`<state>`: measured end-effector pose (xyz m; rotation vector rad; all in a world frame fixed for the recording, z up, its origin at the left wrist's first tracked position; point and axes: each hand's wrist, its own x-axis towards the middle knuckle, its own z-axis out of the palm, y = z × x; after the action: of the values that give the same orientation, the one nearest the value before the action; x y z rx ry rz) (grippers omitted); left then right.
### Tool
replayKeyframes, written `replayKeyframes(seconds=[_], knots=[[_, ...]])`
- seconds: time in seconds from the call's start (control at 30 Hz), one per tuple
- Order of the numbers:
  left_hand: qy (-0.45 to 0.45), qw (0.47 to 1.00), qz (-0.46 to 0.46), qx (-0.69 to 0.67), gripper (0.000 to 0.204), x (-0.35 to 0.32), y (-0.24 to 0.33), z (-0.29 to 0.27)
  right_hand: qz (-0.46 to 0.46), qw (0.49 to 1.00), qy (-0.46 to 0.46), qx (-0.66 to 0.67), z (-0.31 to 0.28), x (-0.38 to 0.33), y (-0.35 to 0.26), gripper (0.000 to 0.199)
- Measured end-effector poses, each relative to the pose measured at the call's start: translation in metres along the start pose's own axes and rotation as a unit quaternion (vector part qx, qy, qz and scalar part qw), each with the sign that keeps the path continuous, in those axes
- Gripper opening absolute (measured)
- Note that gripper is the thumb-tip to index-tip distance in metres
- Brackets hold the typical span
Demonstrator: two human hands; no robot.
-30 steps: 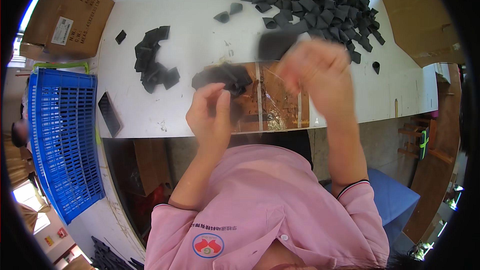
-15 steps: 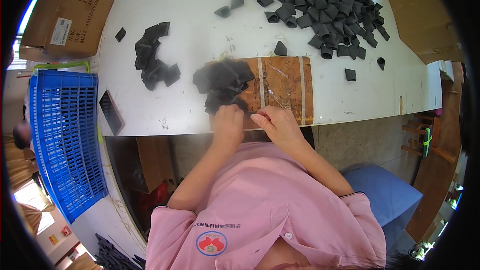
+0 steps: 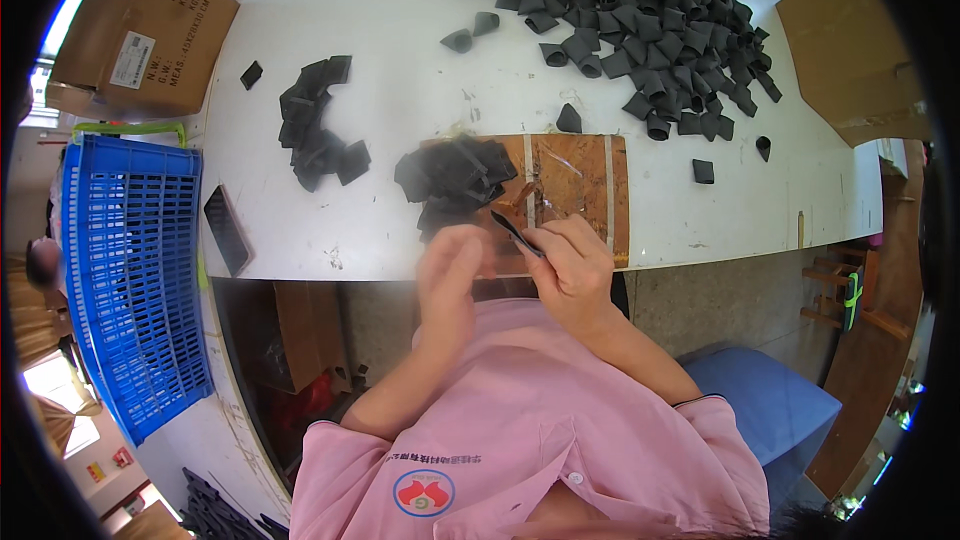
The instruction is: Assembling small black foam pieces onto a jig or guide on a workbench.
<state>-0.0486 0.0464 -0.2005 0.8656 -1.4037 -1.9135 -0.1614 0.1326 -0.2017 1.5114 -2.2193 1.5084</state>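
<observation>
At the near edge of the white bench [image 3: 400, 0], the person's right hand [image 3: 572, 275] pinches a thin flat black piece [image 3: 514, 231] between its fingertips, the piece angled up toward the middle of the bench. Just beside it, the left hand [image 3: 447, 280] is raised and blurred, its fingers loosely curled; whether it touches the piece cannot be told. Both hands sit over the near side of a brown wooden board [image 3: 575, 175] that lies at the near edge. On the left part of that board rests a small heap of flat black pieces [image 3: 452, 180]. Further left on the bench, well apart from the board, lies a second loose heap of black pieces [image 3: 315, 135], and a flat black plate [image 3: 226, 230] sits at the near left corner. Beyond the left edge stands a blue plastic crate [image 3: 130, 270]. At the far right of the bench spreads a large pile of black folded sleeves [image 3: 640, 10], and a cardboard box [image 3: 140, 25] sits at the far left corner.
</observation>
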Motion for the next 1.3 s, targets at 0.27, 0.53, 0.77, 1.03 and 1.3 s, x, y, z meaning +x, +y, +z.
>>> replayKeyframes(seconds=[0.27, 0.53, 0.77, 1.03, 1.3], knots=[[-0.038, 0.978, -0.159, -0.132, 0.01, 0.012, 0.015, 0.0, -0.149, 0.978, -0.012, -0.149, -0.01, 0.004, 0.001, 0.025], [-0.056, 0.996, -0.03, 0.064, 0.002, 0.011, 0.014, 0.006, 0.165, 0.958, -0.133, 0.191, -0.018, 0.012, -0.01, 0.027], [0.05, 0.878, 0.334, 0.339, 0.006, 0.007, -0.007, 0.023, -0.008, 0.999, -0.048, 0.011, -0.002, 0.016, -0.008, 0.016], [-0.057, 0.924, -0.193, -0.327, 0.007, 0.017, 0.024, 0.02, 0.243, 0.953, -0.028, 0.178, -0.007, 0.016, -0.003, 0.007], [0.047, 0.982, 0.132, 0.127, 0.017, 0.01, 0.034, 0.037, 0.443, 0.465, -0.124, 0.756, -0.024, 0.029, -0.014, 0.008]])
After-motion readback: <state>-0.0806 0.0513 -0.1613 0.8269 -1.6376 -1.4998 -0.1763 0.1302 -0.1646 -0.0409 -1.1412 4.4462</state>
